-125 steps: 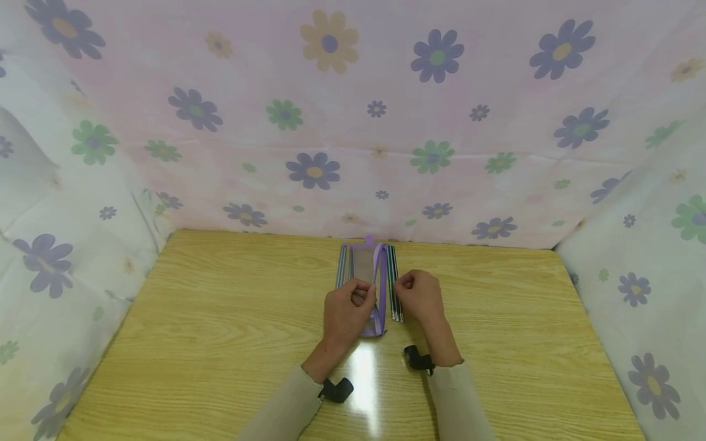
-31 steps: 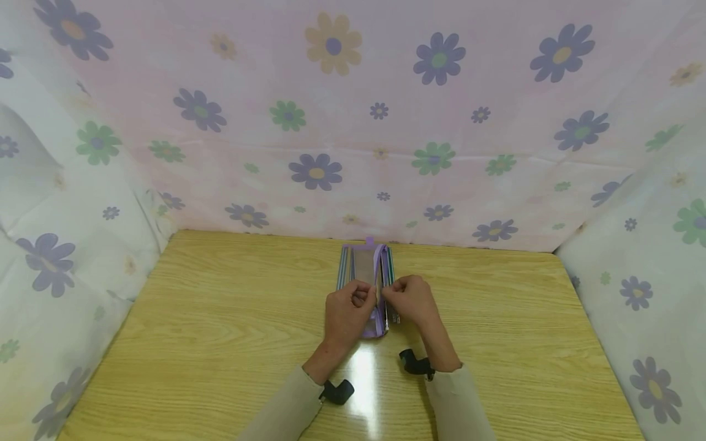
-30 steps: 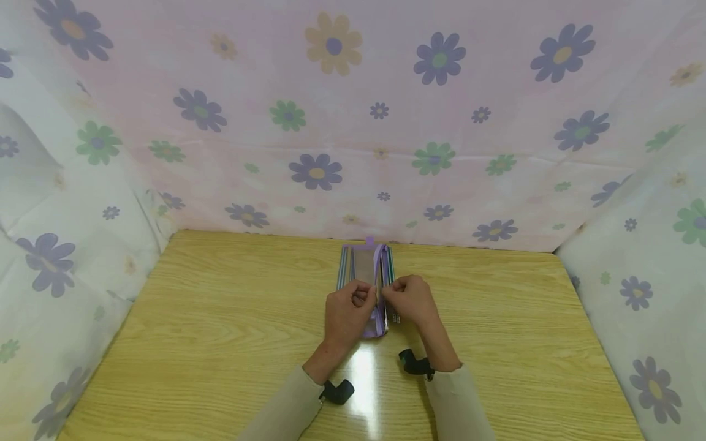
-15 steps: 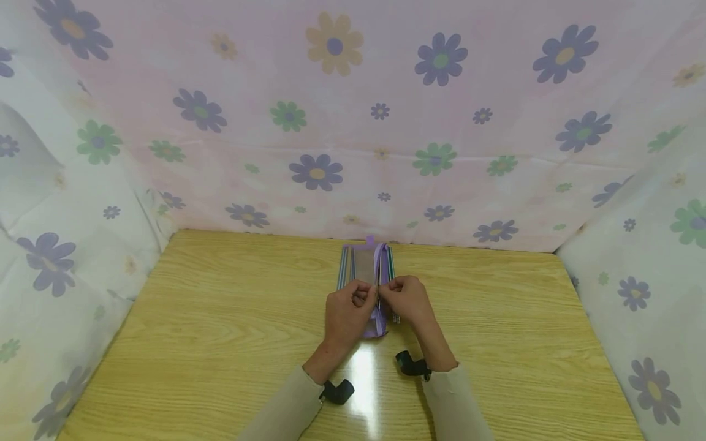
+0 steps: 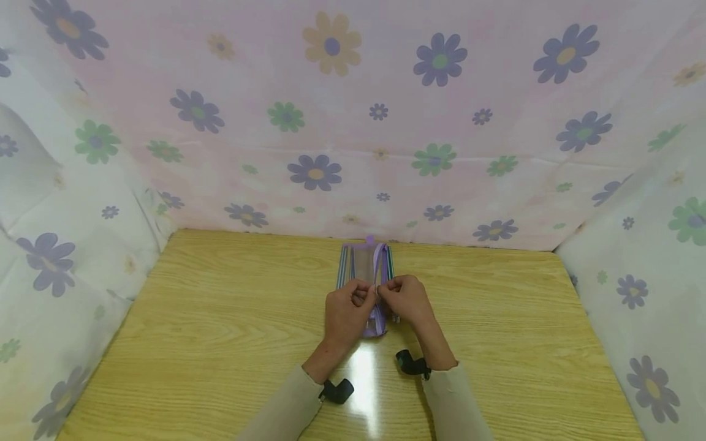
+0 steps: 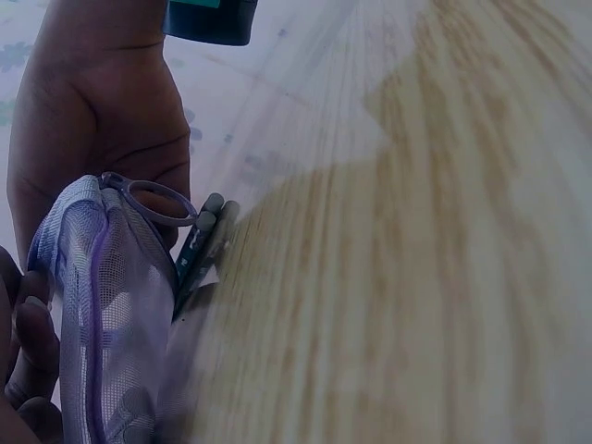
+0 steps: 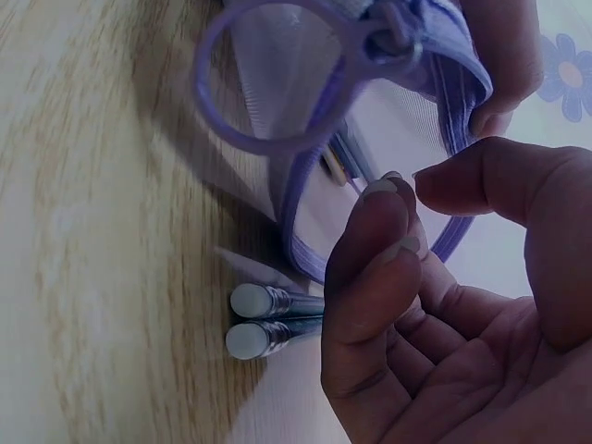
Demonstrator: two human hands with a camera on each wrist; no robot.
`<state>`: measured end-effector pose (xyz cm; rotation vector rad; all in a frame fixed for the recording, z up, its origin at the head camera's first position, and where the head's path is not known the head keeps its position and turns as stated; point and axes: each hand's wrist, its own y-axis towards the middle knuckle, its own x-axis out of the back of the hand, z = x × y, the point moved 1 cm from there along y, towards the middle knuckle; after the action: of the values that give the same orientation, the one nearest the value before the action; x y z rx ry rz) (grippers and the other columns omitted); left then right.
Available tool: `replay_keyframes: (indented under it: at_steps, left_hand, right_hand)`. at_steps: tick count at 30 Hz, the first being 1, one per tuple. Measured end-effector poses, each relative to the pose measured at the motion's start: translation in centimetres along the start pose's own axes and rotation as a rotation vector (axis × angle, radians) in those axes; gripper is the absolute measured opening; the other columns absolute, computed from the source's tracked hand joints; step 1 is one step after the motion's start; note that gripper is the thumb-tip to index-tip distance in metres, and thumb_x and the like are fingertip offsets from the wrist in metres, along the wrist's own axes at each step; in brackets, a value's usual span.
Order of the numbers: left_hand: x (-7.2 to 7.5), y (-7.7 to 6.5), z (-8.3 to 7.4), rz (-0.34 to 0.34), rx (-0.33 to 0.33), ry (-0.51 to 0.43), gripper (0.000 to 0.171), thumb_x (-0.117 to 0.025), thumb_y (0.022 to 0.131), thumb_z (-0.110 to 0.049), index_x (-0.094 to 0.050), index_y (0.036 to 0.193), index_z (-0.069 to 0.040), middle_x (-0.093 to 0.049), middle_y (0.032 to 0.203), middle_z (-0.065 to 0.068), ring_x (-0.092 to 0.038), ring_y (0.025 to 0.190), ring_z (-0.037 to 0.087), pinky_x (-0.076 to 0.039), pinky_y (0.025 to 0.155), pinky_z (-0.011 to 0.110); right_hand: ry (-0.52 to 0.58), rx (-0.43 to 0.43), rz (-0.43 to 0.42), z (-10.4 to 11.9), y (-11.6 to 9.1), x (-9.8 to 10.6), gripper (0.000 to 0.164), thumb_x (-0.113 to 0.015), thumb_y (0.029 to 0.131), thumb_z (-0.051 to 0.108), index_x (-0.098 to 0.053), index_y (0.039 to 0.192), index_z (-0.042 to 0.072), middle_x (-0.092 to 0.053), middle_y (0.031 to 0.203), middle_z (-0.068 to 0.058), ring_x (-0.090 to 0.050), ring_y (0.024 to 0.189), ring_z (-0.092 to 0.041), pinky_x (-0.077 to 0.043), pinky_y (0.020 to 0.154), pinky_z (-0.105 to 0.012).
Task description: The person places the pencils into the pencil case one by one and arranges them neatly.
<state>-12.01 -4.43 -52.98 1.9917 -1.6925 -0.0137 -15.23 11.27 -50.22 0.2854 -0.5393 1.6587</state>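
Note:
A purple-trimmed mesh pencil case (image 5: 363, 260) lies lengthwise on the table, unzipped. My left hand (image 5: 347, 309) pinches one edge of its opening and holds it up. Over the mouth is my right hand (image 5: 408, 300); in the right wrist view, thumb and fingers are loosely bent with a gap between the tips and nothing held. Pencil ends (image 7: 344, 159) show inside the case there. Two dark green pencils with white erasers (image 7: 250, 339) lie along its right side. The zip's purple ring (image 7: 205, 97) hangs at the near end. More striped pencils (image 5: 343, 263) run along the left edge.
The wooden table (image 5: 231, 331) ends at a flower-printed cloth (image 5: 397, 135) behind the case. Similar cloth hangs at both sides. Black cameras (image 5: 337, 391) sit on the wrists.
My right hand moved left from the pencils on the right to the case's mouth, carrying one pencil, which went into the case and left the fingers. My left hand kept its grip.

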Motion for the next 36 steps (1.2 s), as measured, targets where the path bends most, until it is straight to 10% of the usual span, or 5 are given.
replay_keyframes:
  at_steps: [36]
  left_hand:
    - [0.1,-0.3,0.1,0.004,-0.008,-0.012,0.01,-0.075,0.098,-0.012,-0.076,0.089,-0.008,-0.074,0.072,-0.003,-0.065,0.059,0.001,-0.057,0.054,0.022]
  right_hand:
    - [-0.325,0.003,-0.22,-1.9,0.3,1.1,0.014,-0.077,0.087,0.018,-0.074,0.084,0.004,-0.071,0.076,-0.006,-0.062,0.061,-0.018,-0.049,0.053,-0.03]
